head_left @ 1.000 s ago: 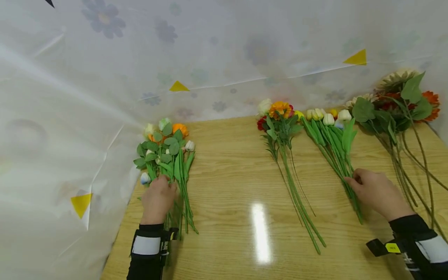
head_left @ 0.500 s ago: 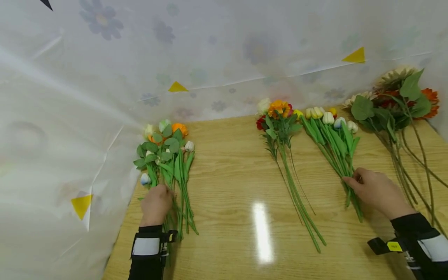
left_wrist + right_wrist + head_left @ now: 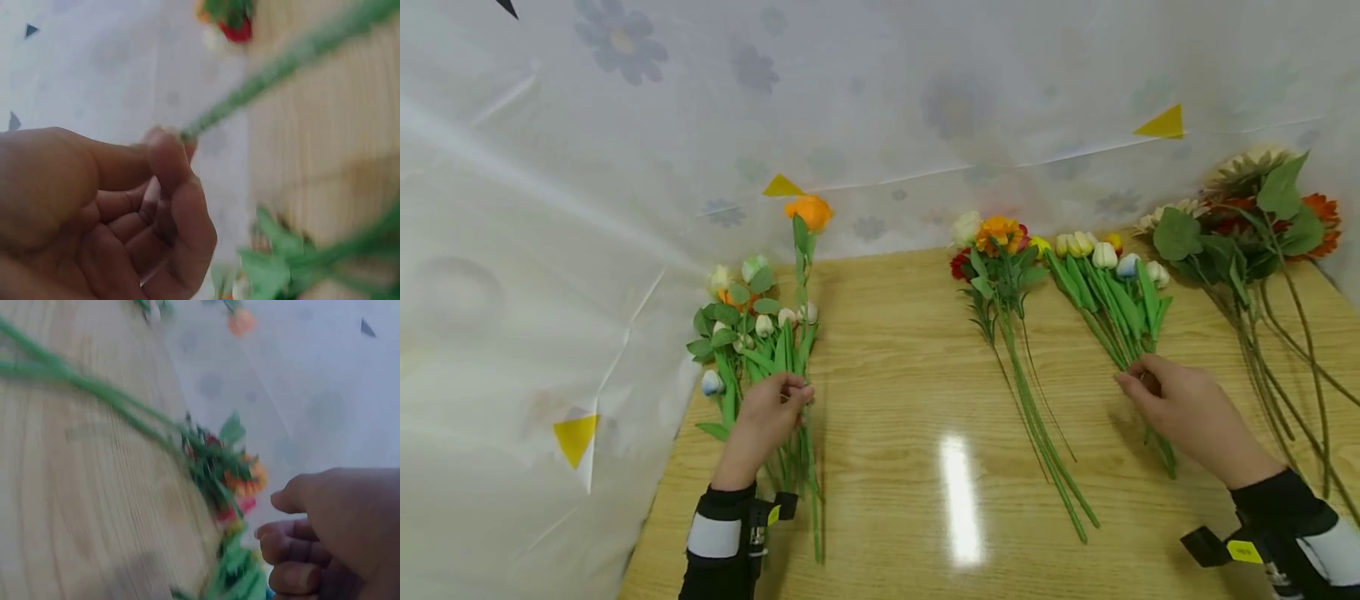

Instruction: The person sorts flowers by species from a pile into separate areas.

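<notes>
With the left hand point(image 3: 767, 414) pinching the orange flower point(image 3: 809, 214) mid-stem over the mixed bunch point(image 3: 720, 314), and the right hand point(image 3: 1180, 410), slightly parted and seemingly holding nothing, near the tulips point(image 3: 1105, 256), a light, steady grip should best avoid snagging leaves beneath the left hand.

1. No word, brand or number can be read in any view.
2. Toward the right edge of the bench point(image 3: 887, 375), the right wrist camera point(image 3: 1201, 547) carries a yellow label point(image 3: 1244, 551) with dark marks, too small to make out.
3. Nearer the bench's left edge, the left wrist camera point(image 3: 786, 505) has a yellow patch point(image 3: 773, 515), also illegible.
4. Pale marks point(image 3: 757, 537) beside the left camera may or may not be lettering; I cannot tell.
</notes>
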A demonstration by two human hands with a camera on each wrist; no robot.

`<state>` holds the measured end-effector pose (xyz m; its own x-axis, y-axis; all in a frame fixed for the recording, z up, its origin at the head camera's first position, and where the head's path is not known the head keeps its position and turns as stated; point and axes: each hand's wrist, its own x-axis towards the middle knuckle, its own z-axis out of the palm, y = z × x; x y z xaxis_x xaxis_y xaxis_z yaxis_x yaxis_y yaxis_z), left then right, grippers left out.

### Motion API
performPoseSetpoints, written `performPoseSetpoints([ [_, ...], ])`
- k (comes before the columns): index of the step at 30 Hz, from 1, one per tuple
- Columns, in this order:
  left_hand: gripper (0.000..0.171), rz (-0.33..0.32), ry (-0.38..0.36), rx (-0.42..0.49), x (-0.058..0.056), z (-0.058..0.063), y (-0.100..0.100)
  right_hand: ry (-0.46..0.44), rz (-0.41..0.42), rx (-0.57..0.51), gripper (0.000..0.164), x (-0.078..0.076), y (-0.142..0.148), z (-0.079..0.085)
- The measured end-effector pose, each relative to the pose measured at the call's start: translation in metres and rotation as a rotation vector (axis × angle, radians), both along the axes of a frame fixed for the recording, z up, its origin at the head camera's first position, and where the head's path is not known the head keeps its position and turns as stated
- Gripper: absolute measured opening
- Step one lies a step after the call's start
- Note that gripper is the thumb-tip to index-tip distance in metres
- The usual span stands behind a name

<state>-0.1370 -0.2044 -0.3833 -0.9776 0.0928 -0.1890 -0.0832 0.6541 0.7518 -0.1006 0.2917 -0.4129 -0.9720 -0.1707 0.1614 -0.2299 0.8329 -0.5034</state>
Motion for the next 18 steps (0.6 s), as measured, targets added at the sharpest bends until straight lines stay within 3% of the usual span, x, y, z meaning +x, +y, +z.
performPoseSetpoints([
  [4,0.018,-0.112,-0.036,0.236,-0.003,0.005,0.036,0.018,0.165,-0.133,0.008,0.005,-0.041,0.005],
  [9,0.015,-0.27,-0.081,0.413,-0.006,0.004,0.099,-0.198,0.387,-0.347,0.011,0.016,-0.093,0.011],
  [12,0.013,-0.332,-0.107,0.476,-0.005,0.002,0.133,-0.294,0.508,-0.445,0.013,0.021,-0.116,0.011],
  [14,0.013,-0.358,-0.108,0.5,-0.004,0.001,0.149,-0.3,0.555,-0.487,0.014,0.022,-0.125,0.008],
  [18,0.021,-0.406,-0.071,0.444,-0.003,-0.002,0.162,-0.247,0.523,-0.477,0.022,0.023,-0.128,0.005],
])
